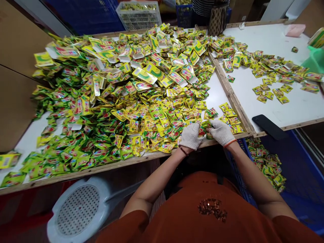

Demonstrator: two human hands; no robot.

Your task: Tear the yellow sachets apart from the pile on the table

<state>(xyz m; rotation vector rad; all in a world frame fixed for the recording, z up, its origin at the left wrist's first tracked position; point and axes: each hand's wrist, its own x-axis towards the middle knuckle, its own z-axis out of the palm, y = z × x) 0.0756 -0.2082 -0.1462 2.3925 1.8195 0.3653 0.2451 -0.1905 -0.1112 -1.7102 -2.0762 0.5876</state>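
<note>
Both my hands wear white knit gloves and work at the table's front edge. My left hand (191, 136) is closed, with its fingertips at a small green and red packet (203, 131). My right hand (222, 132) is closed on a green packet (209, 125) between thumb and fingers. A big heap of small yellow and green packets (152, 123) spreads to the left of my hands. Just right of my right hand, yellow packets (231, 118) lie in a loose group against the wooden divider. Flat yellow boxes (144, 75) lie over the back of the heap.
A wooden divider (229, 91) splits the white table. Beyond it are more packets (280, 92) and a black phone (269, 126) at the edge. A blue crate (298, 175) with packets stands below right, a grey stool (78, 209) below left. Another person (210, 10) stands behind the table.
</note>
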